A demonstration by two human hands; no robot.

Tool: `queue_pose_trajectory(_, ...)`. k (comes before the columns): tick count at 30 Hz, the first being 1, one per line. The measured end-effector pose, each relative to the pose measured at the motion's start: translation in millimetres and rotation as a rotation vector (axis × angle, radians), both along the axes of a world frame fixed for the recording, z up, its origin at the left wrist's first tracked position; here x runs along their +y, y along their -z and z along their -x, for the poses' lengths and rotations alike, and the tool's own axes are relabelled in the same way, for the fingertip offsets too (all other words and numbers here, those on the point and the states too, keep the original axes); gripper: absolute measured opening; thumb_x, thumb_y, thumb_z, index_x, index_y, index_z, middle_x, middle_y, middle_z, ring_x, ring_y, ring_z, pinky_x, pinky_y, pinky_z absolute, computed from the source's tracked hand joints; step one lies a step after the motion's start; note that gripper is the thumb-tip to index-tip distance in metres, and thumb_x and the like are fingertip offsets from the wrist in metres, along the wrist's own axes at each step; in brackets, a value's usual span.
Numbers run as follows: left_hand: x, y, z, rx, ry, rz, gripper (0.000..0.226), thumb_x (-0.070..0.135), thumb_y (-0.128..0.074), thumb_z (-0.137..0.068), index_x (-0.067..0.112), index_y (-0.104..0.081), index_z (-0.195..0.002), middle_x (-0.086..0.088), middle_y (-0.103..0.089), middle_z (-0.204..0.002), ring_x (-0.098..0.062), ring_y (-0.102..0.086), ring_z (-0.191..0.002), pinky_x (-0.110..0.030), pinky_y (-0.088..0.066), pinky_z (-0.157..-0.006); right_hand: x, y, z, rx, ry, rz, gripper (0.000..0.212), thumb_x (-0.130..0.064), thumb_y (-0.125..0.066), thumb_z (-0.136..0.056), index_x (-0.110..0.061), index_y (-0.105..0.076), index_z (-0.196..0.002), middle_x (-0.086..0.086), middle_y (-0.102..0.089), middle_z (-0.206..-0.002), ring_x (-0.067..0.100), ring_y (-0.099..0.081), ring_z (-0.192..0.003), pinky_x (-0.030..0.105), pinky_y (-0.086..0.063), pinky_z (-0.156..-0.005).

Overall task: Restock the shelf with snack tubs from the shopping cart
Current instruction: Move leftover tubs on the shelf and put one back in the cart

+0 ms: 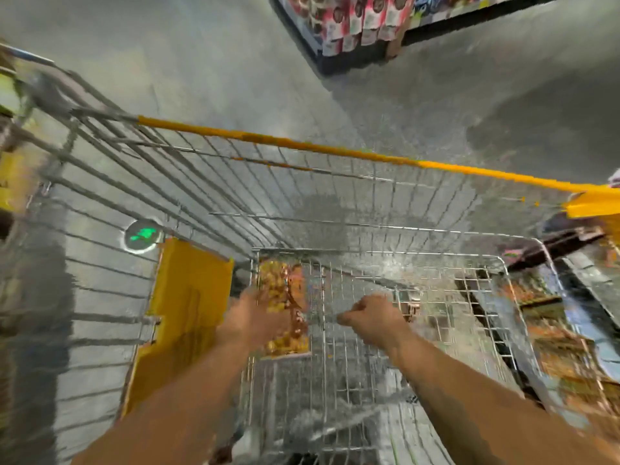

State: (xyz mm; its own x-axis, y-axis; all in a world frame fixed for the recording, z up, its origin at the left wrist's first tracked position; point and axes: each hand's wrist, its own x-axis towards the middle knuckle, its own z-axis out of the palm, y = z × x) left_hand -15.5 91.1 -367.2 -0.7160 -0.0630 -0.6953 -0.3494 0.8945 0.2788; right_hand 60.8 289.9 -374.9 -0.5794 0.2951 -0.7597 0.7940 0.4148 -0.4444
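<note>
I look down into a wire shopping cart [335, 152] with a yellow rim. My left hand [255, 317] is closed around a snack tub [285, 310], a clear container of yellow-orange snacks with a brownish label, held over the cart's near wire section. My right hand [372, 317] is curled into a fist beside it, resting on the wire grid [436, 297]; whether it grips a wire is blurred. The picture is smeared by motion.
A yellow plastic flap [188, 297] hangs at the cart's left. A shelf with pink and white packs [355, 21] stands across the grey floor at the top. Orange-packed shelves [563, 347] run along the right. A green floor marker [142, 235] shows through the wires.
</note>
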Motion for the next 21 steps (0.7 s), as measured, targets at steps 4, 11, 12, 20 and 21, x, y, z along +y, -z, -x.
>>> queue_pose_trajectory(4, -15.7, 42.7, 6.2, -0.108, -0.095, -0.027, 0.103, 0.045, -0.083, -0.072, 0.012, -0.024, -0.148, -0.014, -0.051, -0.138, -0.032, -0.054, -0.122, -0.038, -0.05, -0.096, -43.5, 38.0, 23.4, -0.108, -0.032, 0.012, 0.043, -0.054, -0.071, -0.084, -0.013, -0.06, -0.089, 0.001, -0.061, -0.08, 0.014, -0.058, -0.073, 0.027, -0.053, -0.068)
queue_pose_trajectory(11, -21.6, 96.5, -1.9, -0.193, -0.231, -0.136, 0.079, 0.05, -0.077, -0.076, 0.019, -0.039, -0.138, -0.006, -0.06, -0.123, -0.027, -0.061, -0.107, -0.031, -0.053, -0.08, -80.4, 83.6, 24.3, -0.138, 0.103, 0.226, 0.048, -0.047, -0.076, -0.084, -0.013, -0.055, -0.111, -0.001, -0.054, -0.085, 0.002, -0.045, -0.067, 0.014, -0.038, -0.047)
queue_pose_trajectory(12, -21.4, 99.6, -2.0, -0.201, -0.252, -0.148, 0.083, 0.054, -0.077, -0.074, 0.021, -0.038, -0.139, -0.007, -0.06, -0.127, -0.029, -0.059, -0.111, -0.035, -0.052, -0.088, -81.4, 85.4, 22.9, -0.142, 0.103, 0.273, 0.04, -0.041, -0.074, -0.087, -0.016, -0.054, -0.11, -0.005, -0.054, -0.084, -0.001, -0.045, -0.067, 0.01, -0.038, -0.044)
queue_pose_trajectory(20, -13.9, 76.9, -12.7, -0.234, -0.379, -0.258, 0.063, 0.06, -0.071, -0.077, 0.025, -0.05, -0.125, 0.001, -0.065, -0.1, -0.019, -0.064, -0.086, -0.032, -0.051, -0.07, -77.8, 54.7, 17.2, -0.155, 0.204, 0.431, 0.037, -0.036, -0.077, -0.085, -0.017, -0.063, -0.112, -0.002, -0.071, -0.104, 0.011, -0.066, -0.086, 0.021, -0.05, -0.066)
queue_pose_trajectory(21, -12.3, 71.5, -14.2, -0.232, -0.379, -0.283, 0.064, 0.065, -0.071, -0.073, 0.025, -0.054, -0.12, -0.001, -0.067, -0.098, -0.022, -0.066, -0.086, -0.036, -0.054, -0.075, -74.2, 43.1, 17.5, -0.168, 0.225, 0.419, 0.038, -0.038, -0.079, -0.083, -0.017, -0.065, -0.112, -0.002, -0.072, -0.103, 0.012, -0.066, -0.087, 0.024, -0.054, -0.072)
